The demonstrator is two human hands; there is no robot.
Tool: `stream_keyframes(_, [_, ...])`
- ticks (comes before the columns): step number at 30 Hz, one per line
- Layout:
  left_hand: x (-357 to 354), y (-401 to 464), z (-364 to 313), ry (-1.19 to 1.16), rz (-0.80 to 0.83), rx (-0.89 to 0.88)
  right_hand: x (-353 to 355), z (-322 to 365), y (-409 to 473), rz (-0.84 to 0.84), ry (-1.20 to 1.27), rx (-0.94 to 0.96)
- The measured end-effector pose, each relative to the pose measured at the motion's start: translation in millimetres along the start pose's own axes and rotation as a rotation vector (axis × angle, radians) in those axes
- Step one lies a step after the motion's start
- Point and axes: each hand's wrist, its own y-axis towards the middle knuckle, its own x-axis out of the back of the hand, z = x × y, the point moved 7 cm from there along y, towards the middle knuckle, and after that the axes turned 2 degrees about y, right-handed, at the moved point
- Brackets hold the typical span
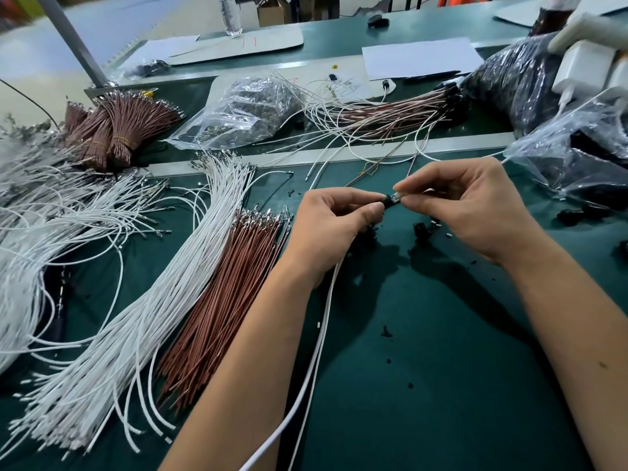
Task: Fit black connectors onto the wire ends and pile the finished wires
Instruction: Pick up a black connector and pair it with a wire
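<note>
— What do the hands hold?
— The left hand (334, 220) pinches a black connector (388, 201) between thumb and fingers (368, 209); the right hand (475, 205) pinches a metal wire end (398, 196) at the connector's mouth, fingers curled tight.
— And the wires?
— White wires (316, 355) trail from under the left hand toward the person. Loose white (142, 300) and brown bundles (221, 300) lie left of the fingers on the green surface (424, 334); the finished pile (384, 113) lies beyond them.

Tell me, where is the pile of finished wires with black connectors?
In the head view, the finished wires lie at the far right of the bench, beyond both hands, between a clear plastic bag and a dark bag.
</note>
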Motion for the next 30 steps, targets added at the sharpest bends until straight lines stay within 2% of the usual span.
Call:
stream_keyframes(3, [0.0, 0.1, -0.7, 0.012, 0.012, -0.012, -4.5, 1.1, -0.7, 0.020, -0.023, 0.009])
stream_keyframes(9, [2.3, 0.4, -0.1, -0.007, -0.007, -0.026, -4.0, -3.7, 0.0, -0.054, 0.011, -0.029])
stream_keyframes(18, [3.0, 0.6, -3.8, 0.031, -0.001, -0.131, -7.8, -14.2, -0.5, -0.016, 0.075, -0.143])
stream_keyframes(26, [5.7, 4.0, 3.2, 0.050, -0.016, -0.105, -6.8, -5.6, -1.1, 0.008, -0.069, -0.028])
stream_keyframes(30, [6.6, 3.9, 2.3, 0.038, 0.043, -0.114, -7.9, -2.5, -1.5, 0.071, -0.021, -0.019])
